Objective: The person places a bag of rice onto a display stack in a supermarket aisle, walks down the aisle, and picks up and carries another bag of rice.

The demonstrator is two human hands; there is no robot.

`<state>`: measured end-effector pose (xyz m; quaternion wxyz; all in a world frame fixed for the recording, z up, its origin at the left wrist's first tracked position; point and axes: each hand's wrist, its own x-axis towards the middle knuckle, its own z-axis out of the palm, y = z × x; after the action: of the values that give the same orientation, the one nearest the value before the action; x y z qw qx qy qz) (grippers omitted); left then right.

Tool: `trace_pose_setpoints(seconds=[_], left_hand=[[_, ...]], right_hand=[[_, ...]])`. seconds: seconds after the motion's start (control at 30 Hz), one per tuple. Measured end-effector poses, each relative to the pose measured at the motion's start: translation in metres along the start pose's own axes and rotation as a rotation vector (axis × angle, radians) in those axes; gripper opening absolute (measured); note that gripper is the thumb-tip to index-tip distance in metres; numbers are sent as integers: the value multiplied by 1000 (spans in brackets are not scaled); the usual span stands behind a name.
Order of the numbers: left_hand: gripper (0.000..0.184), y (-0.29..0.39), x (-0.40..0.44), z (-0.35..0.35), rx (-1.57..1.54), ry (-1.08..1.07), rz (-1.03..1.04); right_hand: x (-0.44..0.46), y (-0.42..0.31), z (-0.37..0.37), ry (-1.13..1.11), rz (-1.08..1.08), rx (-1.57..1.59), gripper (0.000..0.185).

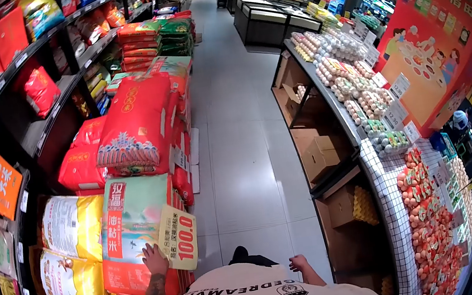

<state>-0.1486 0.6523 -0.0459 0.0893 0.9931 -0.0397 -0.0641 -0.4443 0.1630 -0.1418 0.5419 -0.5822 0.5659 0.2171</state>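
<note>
- The tiled floor [233,129] is running from near to far down the middle.
- The dark shelving [43,129] is lining the left side and holding packaged goods.
- The egg counter [328,92] is stretching along the right, with a checked cloth [379,187] covering its near part.
- The red banner [442,28] is standing at the right, behind the eggs.
- The red sacks [139,122] are lying stacked on the left, farther off than the rice bag.
- The yellow-and-white sacks [75,272] are lying at the near left.
- The green-and-red rice bag [136,213] is lying on the near-left stack, right of those sacks and within the left arm's reach.
- The price sign [182,239], reading 100.0, is overlapping the bag's right side.
- The left hand [154,260] is resting over the bag's near part, just beside the sign. Its fingers are spreading apart and seem to be gripping nothing; whether a fingertip is touching the sign, I cannot tell.
- The right hand [298,262] is hanging over the floor, well apart from the bag. Its fingers are curling loosely, with nothing showing in them, though the palm is hidden.
- The step in hand appears to be touching or feeling the bag; lifting it would probably be calling for both hands, with the sign kept clear.
</note>
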Motion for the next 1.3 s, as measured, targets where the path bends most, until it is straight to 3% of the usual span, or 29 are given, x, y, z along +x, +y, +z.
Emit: trace_pose_setpoints(seconds=[0.1,0.2,0.3,0.33,0.47,0.57,0.6,0.63,0.7,0.77,0.9,1.07,1.17,1.23,1.3], left_hand=[[63,24,16,4,-1,-21,-126],[56,32,39,16,-21,74,-182],[50,44,74,7,-146,34,-314],[40,52,85,4,-132,180,-226],[22,112,165,-14,-300,295,23],[16,170,244,-9,-390,245,266],[16,197,270,-10,-404,222,227],[17,217,294,-12,-469,251,320],[17,258,343,-17,-529,100,294],[17,288,392,-14,-592,102,416],[18,343,506,-34,-556,122,577],[25,373,627,-51,-419,42,598],[27,364,678,-33,-343,-49,492],[28,332,707,18,-292,-101,427],[28,311,710,37,-214,-254,256]], right_hand=[[54,-77,-27,-1,-123,-176,29],[86,-166,-52,47,-251,-220,27],[111,-239,-70,72,-388,-286,28],[115,-265,-72,92,-435,-277,28],[125,-325,-71,118,-518,-199,26],[151,-331,-60,92,-410,-194,26],[159,-329,-57,84,-352,-225,26],[171,-324,-54,73,-276,-266,26],[168,-319,-52,47,-139,-316,27],[156,-330,-49,20,2,-243,29],[169,-372,-53,83,26,-172,28],[205,-461,-44,119,-54,-19,26],[232,-521,-38,94,-92,-34,26],[251,-564,-36,60,-108,-78,27],[279,-607,-44,28,-136,-159,28]])
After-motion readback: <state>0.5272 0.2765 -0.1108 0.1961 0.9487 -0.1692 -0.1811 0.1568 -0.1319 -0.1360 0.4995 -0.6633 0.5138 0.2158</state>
